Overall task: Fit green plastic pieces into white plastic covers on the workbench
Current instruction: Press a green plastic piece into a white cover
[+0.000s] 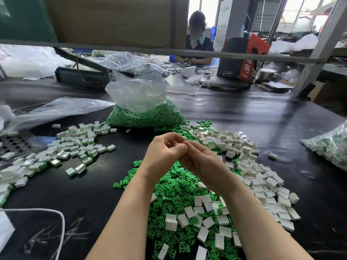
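I see a dark bench point(244, 113) under a grey metal frame point(319, 45), with bright daylit windows point(212, 8) behind.

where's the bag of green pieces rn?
Head view, centre: the bag of green pieces stands on the workbench beyond both hands, between the two white piles.

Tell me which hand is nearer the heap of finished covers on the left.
Left. The left hand is on the side of the finished heap; the right hand sits beyond it, toward the empty white covers.
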The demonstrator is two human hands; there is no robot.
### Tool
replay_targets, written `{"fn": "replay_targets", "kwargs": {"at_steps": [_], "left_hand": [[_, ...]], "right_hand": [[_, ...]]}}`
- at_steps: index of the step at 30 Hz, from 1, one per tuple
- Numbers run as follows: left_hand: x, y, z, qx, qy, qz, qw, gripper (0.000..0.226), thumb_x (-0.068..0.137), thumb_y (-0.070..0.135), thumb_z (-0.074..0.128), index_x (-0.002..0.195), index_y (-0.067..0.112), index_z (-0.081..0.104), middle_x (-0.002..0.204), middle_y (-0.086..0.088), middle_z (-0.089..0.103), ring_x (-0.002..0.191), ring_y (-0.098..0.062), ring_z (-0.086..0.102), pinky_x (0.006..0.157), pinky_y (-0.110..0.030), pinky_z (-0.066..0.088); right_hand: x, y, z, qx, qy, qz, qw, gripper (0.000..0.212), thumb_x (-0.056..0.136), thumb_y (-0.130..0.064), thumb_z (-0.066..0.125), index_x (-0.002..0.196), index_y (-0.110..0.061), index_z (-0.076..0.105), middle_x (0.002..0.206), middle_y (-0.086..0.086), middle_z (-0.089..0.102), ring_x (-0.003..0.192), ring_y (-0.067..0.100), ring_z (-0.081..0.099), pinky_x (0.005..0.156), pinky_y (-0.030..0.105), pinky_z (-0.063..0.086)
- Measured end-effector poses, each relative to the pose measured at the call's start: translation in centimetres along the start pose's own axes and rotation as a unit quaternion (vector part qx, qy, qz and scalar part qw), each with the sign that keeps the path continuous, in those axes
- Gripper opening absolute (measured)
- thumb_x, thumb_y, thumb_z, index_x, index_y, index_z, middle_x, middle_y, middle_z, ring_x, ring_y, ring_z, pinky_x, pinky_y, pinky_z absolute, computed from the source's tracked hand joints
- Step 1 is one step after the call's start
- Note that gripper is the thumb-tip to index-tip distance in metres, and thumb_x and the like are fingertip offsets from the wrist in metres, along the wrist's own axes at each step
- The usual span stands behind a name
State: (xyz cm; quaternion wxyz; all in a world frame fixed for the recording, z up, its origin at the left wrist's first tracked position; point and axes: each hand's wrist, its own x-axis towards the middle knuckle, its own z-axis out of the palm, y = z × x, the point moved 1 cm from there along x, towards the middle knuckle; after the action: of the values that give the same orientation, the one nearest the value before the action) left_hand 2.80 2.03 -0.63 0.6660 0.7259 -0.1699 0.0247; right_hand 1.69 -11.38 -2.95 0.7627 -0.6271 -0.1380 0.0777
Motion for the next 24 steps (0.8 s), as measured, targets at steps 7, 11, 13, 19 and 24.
{"fn": "replay_targets", "kwargs": {"at_steps": [7, 11, 13, 19, 24], "left_hand": [[0.02, 0.04, 0.17, -0.033, -0.007, 0.008, 0.999, 0.008, 0.079, -0.002, 0.054, 0.073, -0.004, 0.060, 0.052, -0.010, 0.054, 0.044, -0.016, 0.054, 0.049, -0.018, 0.045], [-0.08, 0.13, 0.28, -0.044, -0.010, 0.009, 0.999, 0.010, 0.074, 0.008, 0.053, 0.066, 0.007, 0.059, 0.046, 0.002, 0.051, 0.041, -0.011, 0.050, 0.046, -0.015, 0.041], [-0.05, 0.08, 0.36, -0.049, -0.010, 0.004, 0.999, 0.009, 0.070, 0.011, 0.052, 0.063, 0.010, 0.058, 0.046, 0.001, 0.050, 0.042, -0.014, 0.050, 0.047, -0.017, 0.041], [0.09, -0.19, 0.61, -0.042, -0.012, 0.000, 0.999, 0.010, 0.069, 0.011, 0.050, 0.065, 0.006, 0.058, 0.047, -0.003, 0.050, 0.046, -0.022, 0.050, 0.048, -0.020, 0.042], [0.14, -0.11, 0.61, -0.042, -0.015, 0.008, 0.999, 0.013, 0.069, 0.011, 0.050, 0.068, 0.001, 0.057, 0.050, -0.004, 0.050, 0.047, -0.018, 0.050, 0.048, -0.018, 0.042]], "right_hand": [[-0.04, -0.04, -0.08, -0.033, -0.008, -0.005, 0.999, 0.049, 0.084, -0.051, 0.059, 0.105, -0.007, 0.065, 0.072, 0.000, 0.055, 0.069, 0.016, 0.039, 0.063, 0.028, 0.027], [0.05, -0.08, -0.03, -0.050, -0.003, -0.003, 0.999, 0.056, 0.081, -0.061, 0.054, 0.094, -0.007, 0.064, 0.072, 0.004, 0.057, 0.069, 0.020, 0.041, 0.061, 0.028, 0.029], [0.06, 0.01, -0.08, -0.048, -0.008, -0.004, 0.999, 0.051, 0.083, -0.058, 0.054, 0.092, -0.009, 0.064, 0.071, 0.002, 0.059, 0.068, 0.017, 0.044, 0.062, 0.028, 0.029], [0.19, 0.40, -0.09, -0.004, 0.001, -0.003, 1.000, 0.041, 0.087, -0.039, 0.057, 0.102, -0.002, 0.065, 0.074, 0.002, 0.058, 0.068, 0.014, 0.045, 0.065, 0.031, 0.027], [0.28, 0.56, 0.08, 0.024, 0.001, -0.003, 1.000, 0.037, 0.087, -0.037, 0.059, 0.102, -0.003, 0.066, 0.075, -0.003, 0.061, 0.067, 0.009, 0.048, 0.064, 0.026, 0.032]]}}
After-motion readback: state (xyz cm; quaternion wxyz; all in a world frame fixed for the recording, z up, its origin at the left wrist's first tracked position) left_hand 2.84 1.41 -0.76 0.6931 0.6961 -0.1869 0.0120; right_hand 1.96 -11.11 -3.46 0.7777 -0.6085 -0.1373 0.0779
